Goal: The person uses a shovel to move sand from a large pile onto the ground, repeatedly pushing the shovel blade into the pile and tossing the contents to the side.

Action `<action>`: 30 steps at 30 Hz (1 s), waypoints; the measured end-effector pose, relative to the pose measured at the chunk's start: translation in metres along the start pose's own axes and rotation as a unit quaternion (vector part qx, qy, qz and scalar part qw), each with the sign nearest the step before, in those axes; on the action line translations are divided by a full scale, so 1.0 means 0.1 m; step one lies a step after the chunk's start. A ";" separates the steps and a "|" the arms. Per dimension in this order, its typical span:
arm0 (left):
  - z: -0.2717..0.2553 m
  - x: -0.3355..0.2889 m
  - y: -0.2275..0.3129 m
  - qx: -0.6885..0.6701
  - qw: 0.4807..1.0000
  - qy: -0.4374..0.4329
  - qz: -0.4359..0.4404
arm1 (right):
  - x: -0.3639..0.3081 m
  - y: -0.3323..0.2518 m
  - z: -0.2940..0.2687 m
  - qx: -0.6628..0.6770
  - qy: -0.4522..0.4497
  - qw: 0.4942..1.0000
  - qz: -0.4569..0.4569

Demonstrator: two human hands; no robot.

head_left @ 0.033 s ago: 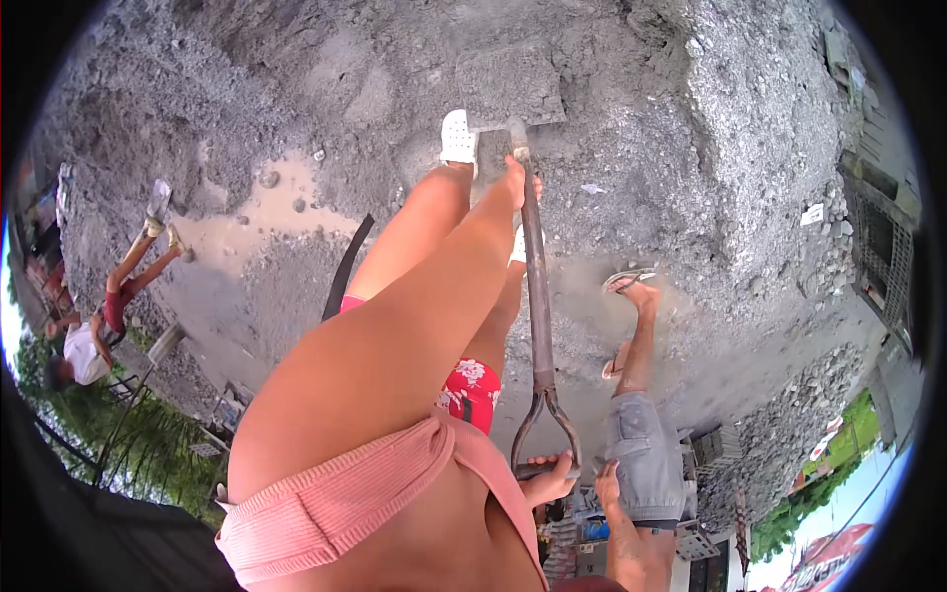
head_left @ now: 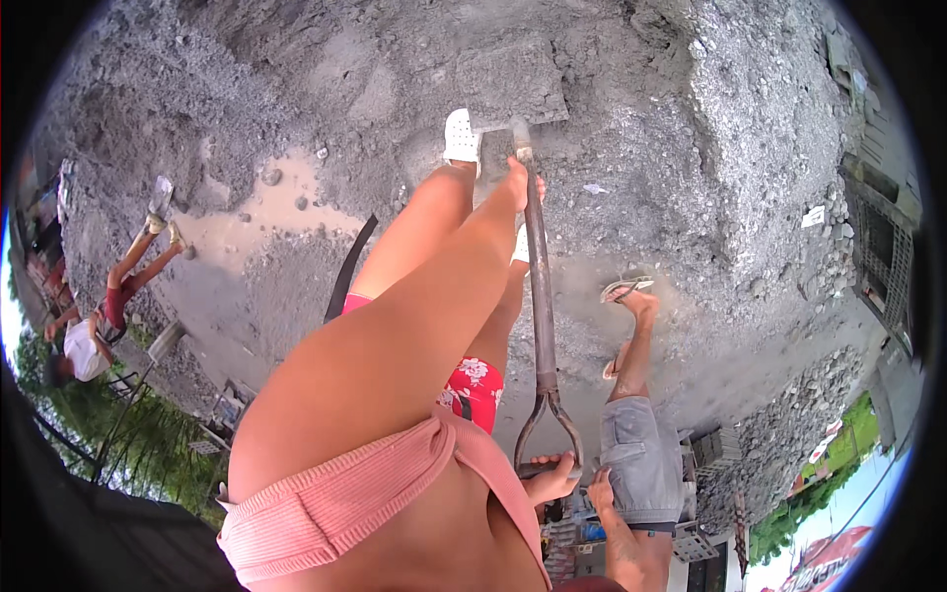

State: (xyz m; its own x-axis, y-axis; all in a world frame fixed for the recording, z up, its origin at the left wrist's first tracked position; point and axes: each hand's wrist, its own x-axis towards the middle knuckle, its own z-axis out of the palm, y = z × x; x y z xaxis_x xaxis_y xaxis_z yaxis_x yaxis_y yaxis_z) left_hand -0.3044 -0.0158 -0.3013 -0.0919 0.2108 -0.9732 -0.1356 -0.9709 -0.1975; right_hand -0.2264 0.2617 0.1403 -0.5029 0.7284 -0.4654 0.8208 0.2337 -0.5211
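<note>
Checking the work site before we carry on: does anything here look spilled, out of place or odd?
A muddy brown puddle sits in the grey gravel, with loose stones in it. Otherwise nothing stands out: the left hand grips the shovel shaft, the right hand its handle.

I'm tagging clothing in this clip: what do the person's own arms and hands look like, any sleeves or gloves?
No gloves on the left hand or the right hand, and no watch or ring shows. The left arm is uncovered up to a short pink ribbed sleeve at the shoulder. The right arm is mostly hidden.
</note>
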 end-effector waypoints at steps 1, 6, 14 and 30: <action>-0.04 -0.06 -0.05 -0.013 0.999 -0.032 0.014 | 0.17 0.11 -0.13 -0.007 -0.007 1.000 -0.014; -0.21 -0.61 -0.32 -0.153 0.985 -0.062 0.048 | 0.96 -0.21 -0.56 -0.034 -0.122 0.983 -0.135; -0.76 -2.61 -0.86 -0.463 0.840 -0.227 0.170 | 1.81 -1.62 -0.74 -0.032 -0.345 0.822 -0.451; -4.81 -5.36 -4.44 -0.514 0.234 -0.356 0.744 | -0.74 -0.62 -0.40 -0.027 -0.748 0.234 -0.621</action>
State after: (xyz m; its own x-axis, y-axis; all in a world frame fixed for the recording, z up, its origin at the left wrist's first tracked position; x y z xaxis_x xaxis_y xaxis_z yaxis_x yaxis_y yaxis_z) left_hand 0.2799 0.2479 0.2509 0.5272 -0.8381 0.1402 0.8450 0.5344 0.0175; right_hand -0.2295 0.2185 0.2359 0.1378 -0.9532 0.2692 -0.2270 -0.2949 -0.9282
